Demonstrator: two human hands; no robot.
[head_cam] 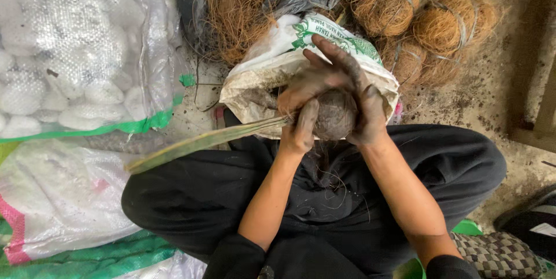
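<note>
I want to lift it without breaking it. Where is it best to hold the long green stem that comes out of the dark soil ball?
Probably near its base, from above, beside the soil ball: the stem lies almost flat, pointing away to the left, so its far end would bend.

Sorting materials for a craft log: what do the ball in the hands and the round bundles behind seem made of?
Ball: apparently damp soil, dark, matte and lumpy, smearing both hands. Round bundles: likely coconut fibre, brown, wiry strands, strapped with bands.
</note>
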